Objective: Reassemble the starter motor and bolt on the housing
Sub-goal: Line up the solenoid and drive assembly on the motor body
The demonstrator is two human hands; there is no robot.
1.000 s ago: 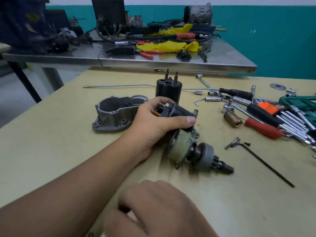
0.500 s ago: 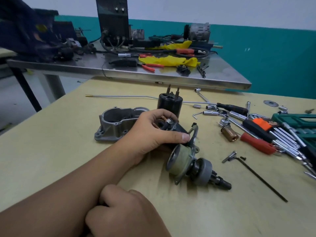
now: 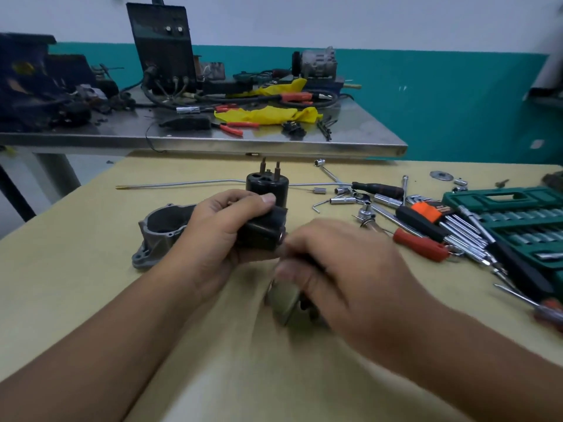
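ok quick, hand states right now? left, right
Left hand: holding the black solenoid body, thumb curled over its top.
Right hand: over the blurred gear end; its grip cannot be told.

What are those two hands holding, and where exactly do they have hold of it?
The left hand grips the black body of the starter motor. The right hand covers its front end; blur hides whether it grips.
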